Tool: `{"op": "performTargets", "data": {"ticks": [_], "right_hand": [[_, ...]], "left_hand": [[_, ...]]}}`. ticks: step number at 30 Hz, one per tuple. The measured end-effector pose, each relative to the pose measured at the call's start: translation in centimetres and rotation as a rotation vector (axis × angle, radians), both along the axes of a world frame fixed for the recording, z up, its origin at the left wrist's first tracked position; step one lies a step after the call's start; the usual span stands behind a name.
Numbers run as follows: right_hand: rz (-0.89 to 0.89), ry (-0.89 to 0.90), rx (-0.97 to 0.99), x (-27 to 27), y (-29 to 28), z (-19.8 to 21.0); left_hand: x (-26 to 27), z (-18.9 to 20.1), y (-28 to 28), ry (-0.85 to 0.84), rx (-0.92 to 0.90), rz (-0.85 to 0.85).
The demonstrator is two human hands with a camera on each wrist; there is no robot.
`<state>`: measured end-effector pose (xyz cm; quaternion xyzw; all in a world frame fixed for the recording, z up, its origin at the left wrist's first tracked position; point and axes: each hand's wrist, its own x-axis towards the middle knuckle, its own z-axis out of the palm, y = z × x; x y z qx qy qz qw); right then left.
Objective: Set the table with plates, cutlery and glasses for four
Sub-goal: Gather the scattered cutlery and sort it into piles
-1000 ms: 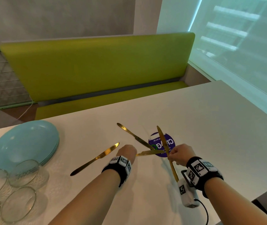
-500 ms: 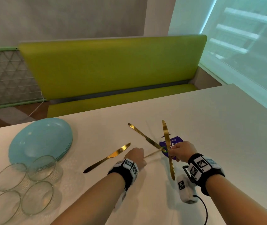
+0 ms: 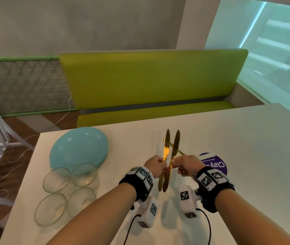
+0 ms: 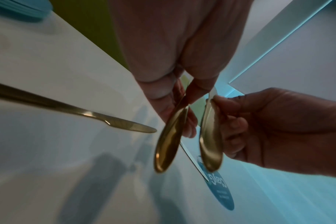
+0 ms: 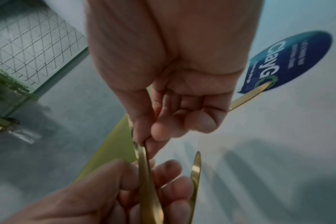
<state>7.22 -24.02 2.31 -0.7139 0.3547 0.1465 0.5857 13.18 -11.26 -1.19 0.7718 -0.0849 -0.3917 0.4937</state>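
Head view: plates (image 3: 79, 147); left-wrist: third knife (image 4: 73, 110).

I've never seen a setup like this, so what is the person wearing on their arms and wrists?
Bare forearms, no sleeves. Each wrist carries a black band set with white square tiles printed with black-and-white code markers. Under each wrist hangs a small white box, also marker-tagged, with a thin black cable trailing back from it.

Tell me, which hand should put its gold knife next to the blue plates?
Probably the left hand: it already holds a gold knife and is closer to the stacked pale blue plates than the right hand.
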Motion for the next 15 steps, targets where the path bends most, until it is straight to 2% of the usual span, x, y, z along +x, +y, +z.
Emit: {"op": "performTargets", "data": {"ticks": [5,15], "right_hand": [[0.061,0.013,-0.056,1.1,2.4,0.0],[0.077,0.002,-0.111,2.7,5.0,-1.5]], "left_hand": [[0.3,0.5,2.0,0.132,-0.038,0.032],[0.6,1.2,4.2,0.194,-0.114,0.079]]}}
